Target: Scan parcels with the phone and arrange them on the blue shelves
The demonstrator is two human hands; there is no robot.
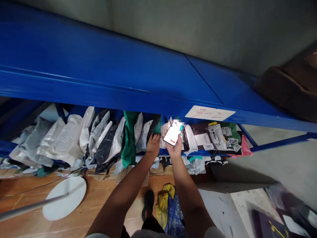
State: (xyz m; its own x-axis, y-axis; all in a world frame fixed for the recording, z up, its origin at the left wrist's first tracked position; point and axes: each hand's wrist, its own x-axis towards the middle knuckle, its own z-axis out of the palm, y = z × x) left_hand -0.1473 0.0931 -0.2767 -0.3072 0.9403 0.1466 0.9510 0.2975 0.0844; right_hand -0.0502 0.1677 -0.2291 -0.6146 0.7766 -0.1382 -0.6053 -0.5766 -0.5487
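Note:
A lit smartphone (173, 133) rests in my right hand (175, 149), its bright screen tilted up towards me; the fingers curl round its edges. To its left, my left hand (153, 144) reaches among the upright parcels, fingers stretched out and slightly apart against a dark parcel (155, 121). A grey mailing bag (143, 137) and a tall green bag (129, 138) stand left of that hand. Just right of the phone leans a white bag (190, 140). Further right, dark and clear parcels carry labels, one being a label (208, 146) reading 7003.
A blue shelf beam (111, 79) runs across above the parcels, bearing a white tag (210, 113) marked 3-2. More bags fill a lower level. On the wooden floor stand a round white base (65, 198) with a pole and a yellow-and-blue sack (170, 210) near my foot.

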